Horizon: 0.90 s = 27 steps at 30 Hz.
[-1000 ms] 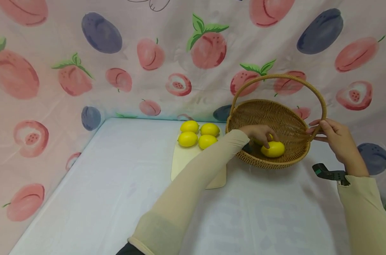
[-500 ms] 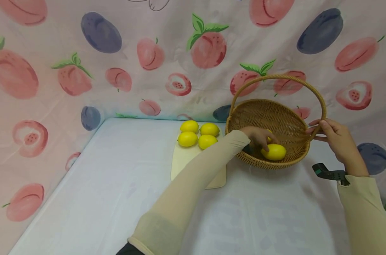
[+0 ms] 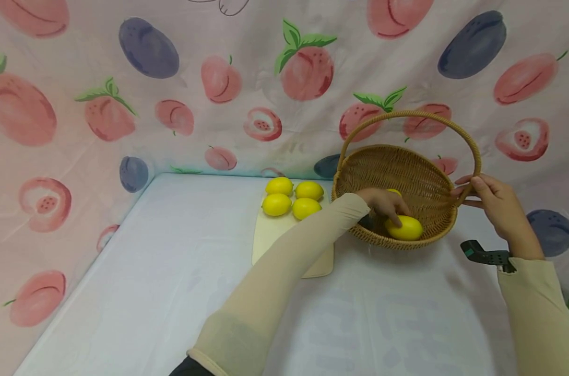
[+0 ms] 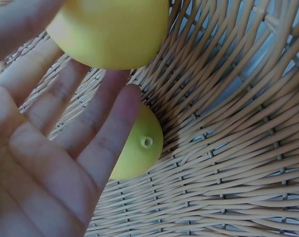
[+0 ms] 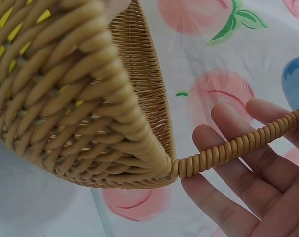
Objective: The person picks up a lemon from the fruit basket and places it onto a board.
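My left hand point(image 3: 389, 202) reaches inside a wicker basket point(image 3: 397, 163) and grips a yellow lemon point(image 3: 406, 228) near the front wall. In the left wrist view this lemon point(image 4: 115, 34) sits between thumb and fingers, while a second lemon point(image 4: 145, 143) lies on the woven bottom past the fingertips. Only the top of that second lemon point(image 3: 394, 192) shows behind the hand in the head view. On the basket's right side, my right hand point(image 3: 496, 204) pinches the lower end of the arched handle point(image 5: 228, 152), thumb on one side and fingers behind it.
Left of the basket, a cream cutting board point(image 3: 277, 245) bears several lemons point(image 3: 276, 204) at its far end. My left sleeve point(image 3: 284, 261) crosses over the board's right part. A white cloth point(image 3: 172, 292) covers the table, and a fruit-print curtain point(image 3: 256, 68) hangs behind.
The left hand has lowered the lemon slightly toward the basket's front, and more of its fingers now sit behind the fruit. The right hand and the basket have stayed in place.
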{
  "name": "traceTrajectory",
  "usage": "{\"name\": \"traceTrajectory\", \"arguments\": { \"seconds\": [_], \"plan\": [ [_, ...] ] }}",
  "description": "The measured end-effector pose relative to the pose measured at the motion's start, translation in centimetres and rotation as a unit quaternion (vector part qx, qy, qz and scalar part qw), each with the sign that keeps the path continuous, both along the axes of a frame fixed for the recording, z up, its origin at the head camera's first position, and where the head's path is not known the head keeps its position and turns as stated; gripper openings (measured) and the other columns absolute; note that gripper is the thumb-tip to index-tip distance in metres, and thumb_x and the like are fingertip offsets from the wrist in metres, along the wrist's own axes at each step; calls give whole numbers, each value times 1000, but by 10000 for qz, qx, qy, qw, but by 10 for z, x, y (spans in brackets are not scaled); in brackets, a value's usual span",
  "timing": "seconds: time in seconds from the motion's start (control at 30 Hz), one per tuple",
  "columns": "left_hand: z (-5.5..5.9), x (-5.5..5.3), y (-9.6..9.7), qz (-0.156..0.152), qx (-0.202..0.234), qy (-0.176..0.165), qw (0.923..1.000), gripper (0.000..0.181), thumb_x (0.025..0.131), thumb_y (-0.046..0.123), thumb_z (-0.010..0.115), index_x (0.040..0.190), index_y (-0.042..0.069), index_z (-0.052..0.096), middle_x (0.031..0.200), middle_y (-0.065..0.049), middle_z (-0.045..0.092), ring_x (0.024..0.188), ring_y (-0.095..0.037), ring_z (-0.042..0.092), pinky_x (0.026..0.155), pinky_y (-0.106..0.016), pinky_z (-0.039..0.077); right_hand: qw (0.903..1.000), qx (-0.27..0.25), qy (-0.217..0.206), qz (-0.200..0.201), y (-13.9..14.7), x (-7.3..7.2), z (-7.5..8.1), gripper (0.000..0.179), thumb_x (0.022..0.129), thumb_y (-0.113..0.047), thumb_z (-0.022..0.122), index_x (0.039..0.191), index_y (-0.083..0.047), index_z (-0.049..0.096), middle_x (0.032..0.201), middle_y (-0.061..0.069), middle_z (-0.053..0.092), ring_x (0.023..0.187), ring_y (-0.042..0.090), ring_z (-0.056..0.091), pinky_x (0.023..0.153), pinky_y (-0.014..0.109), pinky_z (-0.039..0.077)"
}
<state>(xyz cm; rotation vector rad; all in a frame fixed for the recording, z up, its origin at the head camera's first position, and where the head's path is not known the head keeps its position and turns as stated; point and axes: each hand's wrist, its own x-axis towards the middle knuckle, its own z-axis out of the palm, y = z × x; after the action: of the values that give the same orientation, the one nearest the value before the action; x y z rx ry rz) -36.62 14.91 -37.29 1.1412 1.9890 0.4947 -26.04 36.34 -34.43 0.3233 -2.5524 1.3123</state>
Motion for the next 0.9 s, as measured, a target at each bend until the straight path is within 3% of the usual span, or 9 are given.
{"name": "traceTrajectory", "arguments": {
  "seconds": [0.2,0.5,0.7,0.9],
  "plan": [
    [1,1,1,98,-232,57,9997,55,91,18,61,143,18,42,149,5,39,135,-9,37,103,-15,37,10000,2,-43,25,0,1,1,29,102,-24,35,106,-10,60,85,-22,64,81,-8,60,66,6,50],
    [0,1,0,124,-421,-204,9988,59,90,18,64,144,23,40,148,3,34,131,-9,35,99,-18,38,9999,102,-26,31,0,1,2,31,102,-23,35,108,-4,59,86,-22,63,81,-8,60,66,5,49],
    [0,2,-1,35,-451,-60,9990,56,88,20,66,139,14,46,136,-2,50,120,-12,48,93,-18,44,9999,99,-46,52,-1,2,3,31,102,-24,35,107,-4,59,85,-21,63,81,-8,60,66,5,49],
    [3,5,-1,357,-735,-10,9967,51,84,26,71,131,15,55,126,1,57,108,-8,54,82,-17,51,9999,55,-74,65,-2,2,4,29,102,-24,36,107,-9,60,85,-21,64,82,-8,60,66,5,49]
  ]
}}
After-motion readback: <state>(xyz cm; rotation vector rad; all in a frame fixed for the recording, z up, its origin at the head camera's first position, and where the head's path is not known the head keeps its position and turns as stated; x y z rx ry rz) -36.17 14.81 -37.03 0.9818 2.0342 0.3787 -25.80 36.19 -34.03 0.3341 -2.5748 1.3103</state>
